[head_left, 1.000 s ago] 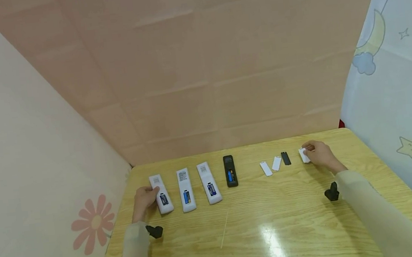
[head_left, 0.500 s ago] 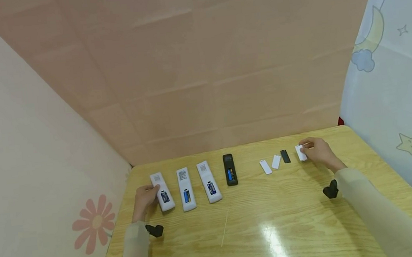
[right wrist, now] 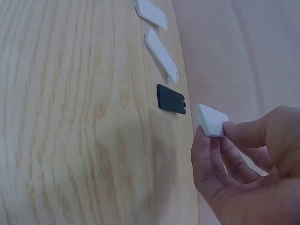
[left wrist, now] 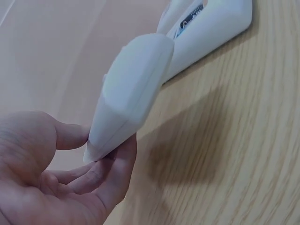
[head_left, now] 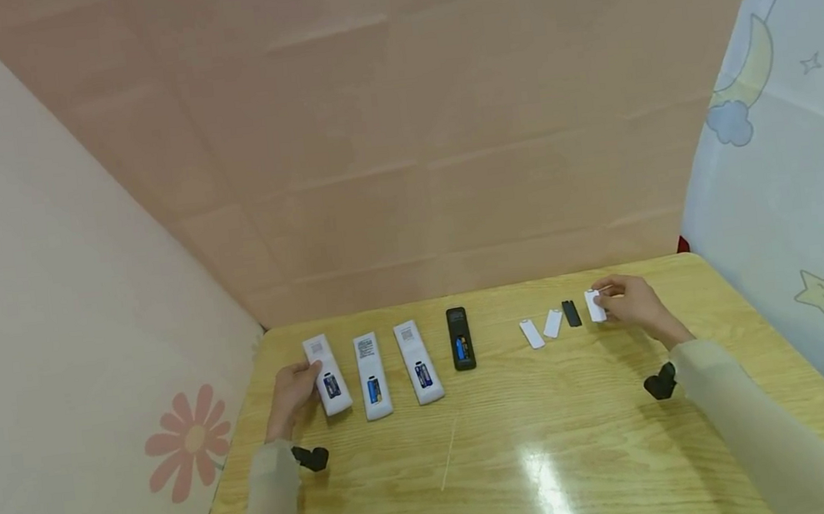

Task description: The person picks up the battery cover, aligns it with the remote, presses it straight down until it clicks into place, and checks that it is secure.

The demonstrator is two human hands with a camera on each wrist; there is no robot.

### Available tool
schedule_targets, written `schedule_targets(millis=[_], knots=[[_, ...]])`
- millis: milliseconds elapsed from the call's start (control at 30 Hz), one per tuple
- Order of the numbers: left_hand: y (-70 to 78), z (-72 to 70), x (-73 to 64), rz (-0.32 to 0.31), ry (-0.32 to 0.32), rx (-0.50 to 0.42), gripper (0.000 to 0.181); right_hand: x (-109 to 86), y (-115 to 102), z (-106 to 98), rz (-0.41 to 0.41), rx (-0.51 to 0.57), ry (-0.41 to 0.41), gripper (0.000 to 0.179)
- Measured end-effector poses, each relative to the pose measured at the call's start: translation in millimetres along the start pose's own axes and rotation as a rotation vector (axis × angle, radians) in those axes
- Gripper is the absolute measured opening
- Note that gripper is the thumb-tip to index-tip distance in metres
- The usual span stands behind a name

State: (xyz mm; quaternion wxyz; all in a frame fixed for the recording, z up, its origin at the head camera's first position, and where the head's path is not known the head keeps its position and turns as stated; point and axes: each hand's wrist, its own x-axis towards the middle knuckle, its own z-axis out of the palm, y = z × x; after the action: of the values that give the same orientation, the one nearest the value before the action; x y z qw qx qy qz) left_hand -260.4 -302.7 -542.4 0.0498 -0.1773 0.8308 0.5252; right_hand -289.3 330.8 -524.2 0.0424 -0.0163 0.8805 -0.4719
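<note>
My left hand [head_left: 293, 393] grips a white remote control [head_left: 327, 373] at the left of the row, thumb on its back and fingers beneath. Its battery bay is uncovered and batteries show inside. In the left wrist view the held remote [left wrist: 131, 84] is tilted and raised off the table, casting a shadow. My right hand [head_left: 636, 304] pinches a white battery cover [head_left: 595, 306] between thumb and fingers. The right wrist view shows that cover [right wrist: 212, 120] held above the table, beside a black battery cover [right wrist: 171, 99] lying flat.
Two more white remotes [head_left: 373, 377] [head_left: 419, 363] and a black remote [head_left: 461, 339] lie back up with batteries exposed. Two white covers [head_left: 531, 334] [head_left: 553, 324] lie right of them. A pink cloth [head_left: 402, 166] hangs behind the wooden table [head_left: 508, 456].
My left hand has lifted the white remote and moved it slightly rightward and away from me. My right hand has picked up the white cover and carried it a little left.
</note>
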Motion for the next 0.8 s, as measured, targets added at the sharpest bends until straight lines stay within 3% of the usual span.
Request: schedule_targets(millis=[267, 500, 800], knots=[[3.7, 0.8, -4.3, 0.026, -0.041, -0.051, 0.061, -1.5, -8.2, 2.8, -0.021, 0.031, -0.004, 0.04], [9.0, 3.2, -7.4, 0.004, -0.05, -0.067, 0.063, -1.7, -15.5, 6.4, -0.035, 0.038, -0.014, 0.04], [18.0, 5.4, -14.6, 0.048, -0.053, -0.091, 0.063, -0.4, -25.8, 13.3, -0.05, 0.05, -0.026, 0.038]])
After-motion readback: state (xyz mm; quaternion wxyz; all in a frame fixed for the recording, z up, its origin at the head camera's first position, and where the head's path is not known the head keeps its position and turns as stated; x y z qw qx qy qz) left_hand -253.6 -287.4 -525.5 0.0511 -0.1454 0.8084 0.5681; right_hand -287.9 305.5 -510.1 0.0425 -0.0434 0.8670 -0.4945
